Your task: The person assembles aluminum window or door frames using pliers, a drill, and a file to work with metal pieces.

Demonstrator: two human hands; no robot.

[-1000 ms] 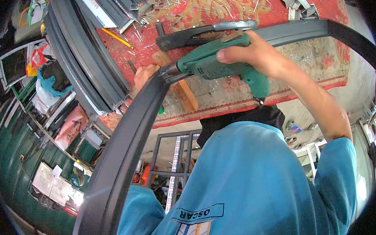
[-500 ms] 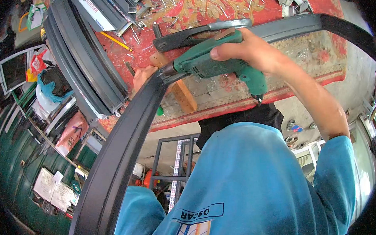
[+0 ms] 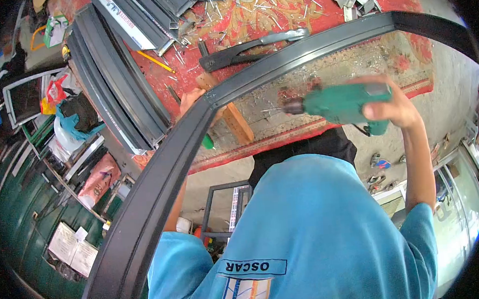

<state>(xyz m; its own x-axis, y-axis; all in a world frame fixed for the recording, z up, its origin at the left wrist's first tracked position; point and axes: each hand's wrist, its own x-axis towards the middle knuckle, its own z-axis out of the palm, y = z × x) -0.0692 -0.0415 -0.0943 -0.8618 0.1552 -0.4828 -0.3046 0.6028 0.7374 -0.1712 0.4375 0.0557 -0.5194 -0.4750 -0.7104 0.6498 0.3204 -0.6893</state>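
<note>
In the head view, my right hand (image 3: 396,107) grips a green power drill (image 3: 343,103), its bit pointing left over the table and apart from the frame. My left hand (image 3: 191,99) is wrapped around a dark metal frame (image 3: 159,179) near its mitred corner; most of this hand is hidden behind the profile. A wooden block (image 3: 237,123) lies on the table below that corner. Beyond the frame rests a hand riveter (image 3: 244,49) with black grips. The end of a green handle (image 3: 208,142) shows beside the frame.
A red patterned cloth (image 3: 319,10) covers the table, with several loose rivets scattered on it. Dark metal profiles (image 3: 117,75) are stacked on the left, near a yellow pencil (image 3: 156,61). Cut metal pieces (image 3: 354,1) sit at the back. A grey metal frame (image 3: 213,206) stands below the table.
My right hand has drawn the drill away from the frame's corner, to the right and slightly toward my body. My left hand stays at the corner.
</note>
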